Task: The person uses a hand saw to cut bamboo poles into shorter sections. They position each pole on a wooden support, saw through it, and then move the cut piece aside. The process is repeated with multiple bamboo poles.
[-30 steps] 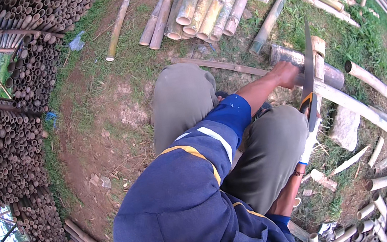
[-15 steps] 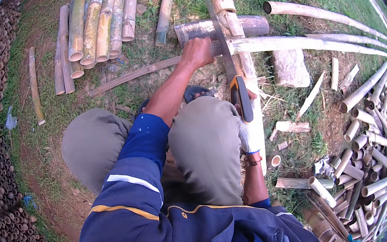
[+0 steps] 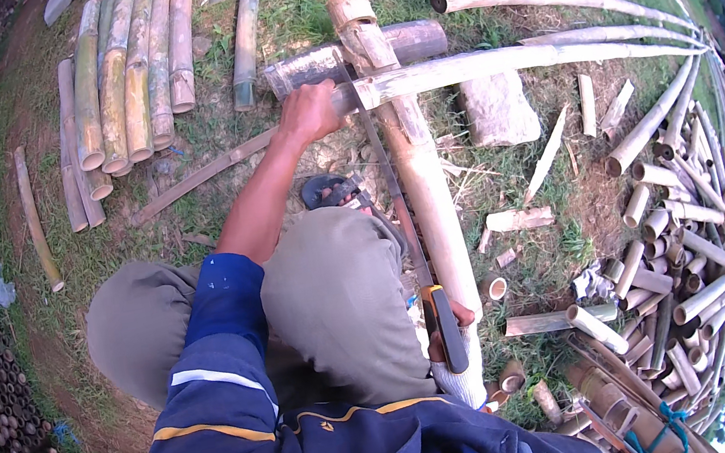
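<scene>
Nearest, the right hand (image 3: pixel 471 353), in a white knitted glove (a bare digit pokes out), is wrapped around the black-and-orange handle of a long steel-bladed saw (image 3: pixel 442 322), held low beside the grey-trousered knee (image 3: pixel 343 286). Farther out, the left arm reaches forward, elbow nearly straight, and the bare left hand (image 3: pixel 311 114) clamps the grey end of a long, pale bamboo pole (image 3: pixel 470 68) lying across a thick cream bamboo log (image 3: pixel 427 189). The blade crosses the pole just beside that hand; sawing seems unfinished, the end apparently not yet parted, though the cut's depth is hidden.
</scene>
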The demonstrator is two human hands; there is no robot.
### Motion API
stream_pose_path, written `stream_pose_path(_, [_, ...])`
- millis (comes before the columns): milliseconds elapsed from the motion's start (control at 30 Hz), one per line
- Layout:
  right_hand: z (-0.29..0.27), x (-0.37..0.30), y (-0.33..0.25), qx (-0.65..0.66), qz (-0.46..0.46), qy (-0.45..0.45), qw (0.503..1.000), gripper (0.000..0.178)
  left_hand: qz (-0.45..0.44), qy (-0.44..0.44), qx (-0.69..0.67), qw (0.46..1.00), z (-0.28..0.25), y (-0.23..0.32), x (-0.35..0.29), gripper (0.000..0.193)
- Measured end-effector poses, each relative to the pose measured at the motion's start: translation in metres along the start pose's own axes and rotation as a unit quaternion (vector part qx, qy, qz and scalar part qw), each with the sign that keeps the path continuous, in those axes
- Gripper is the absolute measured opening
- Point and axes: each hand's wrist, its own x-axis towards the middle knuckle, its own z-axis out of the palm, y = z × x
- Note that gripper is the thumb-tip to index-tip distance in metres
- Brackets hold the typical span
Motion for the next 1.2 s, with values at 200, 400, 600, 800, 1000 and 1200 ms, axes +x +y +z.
stream_pose_path(200, [0.087, 0.225, -0.032, -0.075, -0.214, 0.037, 0.973, 0.057, -0.019, 0.003, 0.016, 1.0, 0.0, 0.014, 0.008, 0.05])
stream_pose_path(400, [0.103, 0.246, -0.045, -0.065, -0.155, 0.007, 0.986, 0.057, 0.007, -0.013, 0.013, 1.0, -0.017, 0.005, 0.001, 0.053])
stream_pose_path(600, [0.08, 0.197, -0.019, -0.042, -0.18, 0.017, 0.983, 0.063, 0.062, 0.01, 0.005, 0.998, 0.008, 0.022, -0.041, 0.05])
stream_pose_path(800, [0.072, 0.206, -0.072, -0.079, -0.153, -0.002, 0.985, 0.05, 0.032, 0.013, 0.016, 0.999, 0.003, 0.022, -0.035, 0.051])
stream_pose_path(1000, [0.115, 0.265, -0.046, -0.009, -0.199, 0.034, 0.979, 0.059, -0.071, -0.048, 0.088, 0.992, -0.022, 0.021, 0.008, 0.059])
stream_pose_path(1200, [0.12, 0.253, 0.009, 0.031, -0.213, 0.033, 0.976, 0.056, -0.044, -0.086, 0.073, 0.993, -0.026, 0.016, 0.014, 0.055])
